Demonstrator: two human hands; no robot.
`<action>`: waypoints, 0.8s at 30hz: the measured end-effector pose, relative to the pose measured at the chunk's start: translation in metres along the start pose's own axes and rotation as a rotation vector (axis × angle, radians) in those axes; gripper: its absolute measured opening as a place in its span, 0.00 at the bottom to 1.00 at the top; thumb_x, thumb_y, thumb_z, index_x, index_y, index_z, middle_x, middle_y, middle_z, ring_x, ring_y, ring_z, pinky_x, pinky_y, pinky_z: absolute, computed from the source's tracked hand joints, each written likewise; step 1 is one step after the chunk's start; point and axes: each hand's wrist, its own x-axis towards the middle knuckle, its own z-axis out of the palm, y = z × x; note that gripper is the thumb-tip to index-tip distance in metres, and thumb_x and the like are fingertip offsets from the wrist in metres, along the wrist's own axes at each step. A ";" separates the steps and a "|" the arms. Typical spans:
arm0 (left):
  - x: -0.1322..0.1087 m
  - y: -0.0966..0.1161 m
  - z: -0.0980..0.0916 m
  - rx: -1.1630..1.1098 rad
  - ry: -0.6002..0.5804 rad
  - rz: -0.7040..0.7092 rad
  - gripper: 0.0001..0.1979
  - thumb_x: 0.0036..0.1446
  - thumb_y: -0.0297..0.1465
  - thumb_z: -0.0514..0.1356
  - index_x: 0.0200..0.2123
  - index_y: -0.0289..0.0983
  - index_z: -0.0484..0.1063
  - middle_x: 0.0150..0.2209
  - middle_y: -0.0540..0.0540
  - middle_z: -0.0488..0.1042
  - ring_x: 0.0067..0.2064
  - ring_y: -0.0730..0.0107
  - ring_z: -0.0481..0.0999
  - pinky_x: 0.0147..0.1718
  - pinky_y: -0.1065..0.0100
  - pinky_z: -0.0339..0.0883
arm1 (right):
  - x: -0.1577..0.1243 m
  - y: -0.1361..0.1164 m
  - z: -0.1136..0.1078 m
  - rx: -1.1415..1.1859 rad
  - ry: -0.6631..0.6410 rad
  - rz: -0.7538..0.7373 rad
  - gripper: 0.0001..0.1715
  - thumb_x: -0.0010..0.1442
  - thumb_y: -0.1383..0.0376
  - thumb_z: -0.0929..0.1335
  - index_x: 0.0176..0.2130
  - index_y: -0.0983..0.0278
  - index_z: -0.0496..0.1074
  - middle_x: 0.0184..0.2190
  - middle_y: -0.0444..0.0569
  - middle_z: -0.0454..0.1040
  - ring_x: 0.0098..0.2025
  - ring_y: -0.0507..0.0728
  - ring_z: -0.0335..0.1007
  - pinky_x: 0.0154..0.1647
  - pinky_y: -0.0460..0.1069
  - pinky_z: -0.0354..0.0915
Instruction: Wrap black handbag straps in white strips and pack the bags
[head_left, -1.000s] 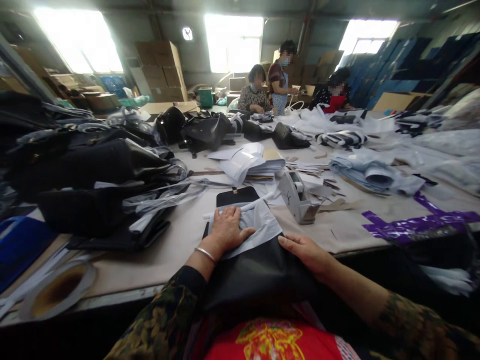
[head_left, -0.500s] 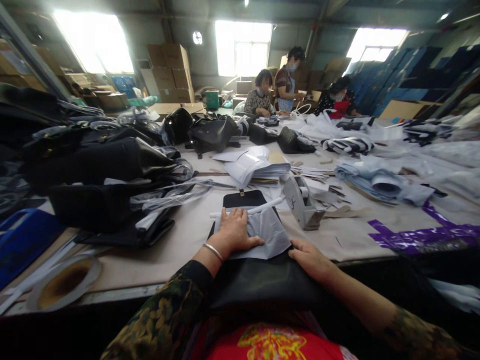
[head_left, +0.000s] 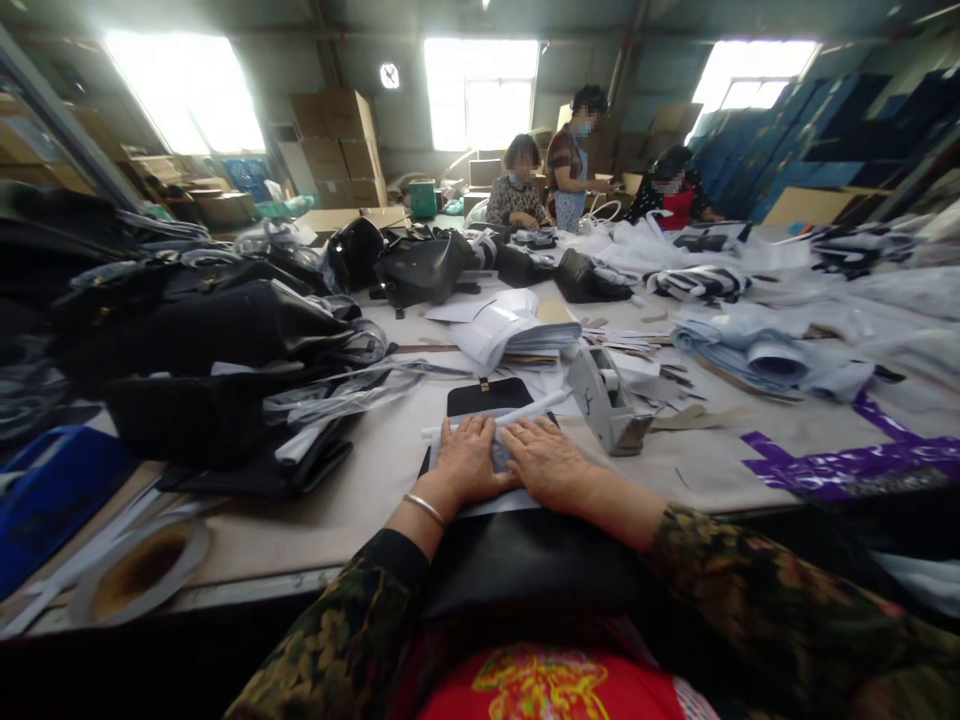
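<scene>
A black bag [head_left: 525, 560] lies flat in front of me, its near end at the table's front edge. Its flap [head_left: 487, 397] with a small gold clasp is folded out at the far end. Across the bag lies a thin whitish wrapping sheet [head_left: 491, 507], and a white paper-wrapped roll [head_left: 544, 402] runs along the sheet's far side. My left hand [head_left: 471, 460] presses flat on the sheet, fingers extended. Beside it my right hand [head_left: 544, 462] also lies flat on the sheet, the two thumbs close together. Both hands cover much of the sheet.
A tape dispenser [head_left: 611, 400] stands just right of the bag. Behind it is a stack of white paper [head_left: 510, 330]. Black bags [head_left: 202, 320] are heaped at left, near a tape roll [head_left: 139, 570] and a blue bin [head_left: 56, 500]. Purple plastic [head_left: 847, 465] lies right. Several co-workers sit or stand beyond.
My right hand has moved left and away from me, from the bag's right edge onto the sheet beside my left hand, and now lies flat. My left hand stays in place.
</scene>
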 end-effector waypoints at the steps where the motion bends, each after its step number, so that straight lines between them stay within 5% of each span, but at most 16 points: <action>1: 0.000 -0.001 0.000 -0.011 0.000 -0.001 0.50 0.50 0.61 0.57 0.68 0.35 0.57 0.69 0.32 0.57 0.70 0.41 0.54 0.66 0.34 0.39 | -0.001 0.006 0.006 -0.030 -0.043 0.038 0.31 0.69 0.60 0.61 0.66 0.71 0.64 0.67 0.62 0.61 0.70 0.69 0.53 0.71 0.67 0.45; 7: 0.004 -0.003 -0.001 -0.033 -0.015 -0.006 0.57 0.45 0.67 0.56 0.69 0.36 0.55 0.70 0.31 0.56 0.70 0.40 0.53 0.66 0.33 0.39 | -0.016 0.022 0.015 -0.016 -0.098 0.212 0.37 0.69 0.52 0.61 0.69 0.68 0.59 0.71 0.59 0.52 0.72 0.69 0.48 0.68 0.67 0.50; 15: 0.004 -0.005 -0.002 -0.035 -0.034 0.021 0.55 0.47 0.67 0.56 0.69 0.38 0.56 0.70 0.34 0.57 0.70 0.41 0.52 0.67 0.35 0.36 | -0.022 0.011 0.003 0.004 -0.038 0.181 0.33 0.65 0.57 0.67 0.63 0.71 0.67 0.66 0.67 0.62 0.67 0.74 0.57 0.65 0.66 0.57; 19: 0.004 -0.007 -0.001 -0.034 -0.035 0.007 0.55 0.47 0.66 0.56 0.69 0.38 0.56 0.70 0.35 0.56 0.70 0.41 0.53 0.67 0.35 0.37 | -0.021 0.025 -0.004 0.155 0.071 0.135 0.19 0.64 0.60 0.68 0.51 0.66 0.77 0.59 0.61 0.72 0.62 0.69 0.64 0.64 0.61 0.58; 24: 0.005 -0.008 0.003 -0.048 -0.015 -0.005 0.58 0.43 0.68 0.58 0.69 0.38 0.57 0.69 0.35 0.57 0.69 0.40 0.53 0.67 0.35 0.36 | -0.001 0.065 -0.003 0.773 0.322 0.620 0.10 0.60 0.62 0.68 0.39 0.65 0.77 0.47 0.56 0.77 0.56 0.64 0.67 0.60 0.54 0.60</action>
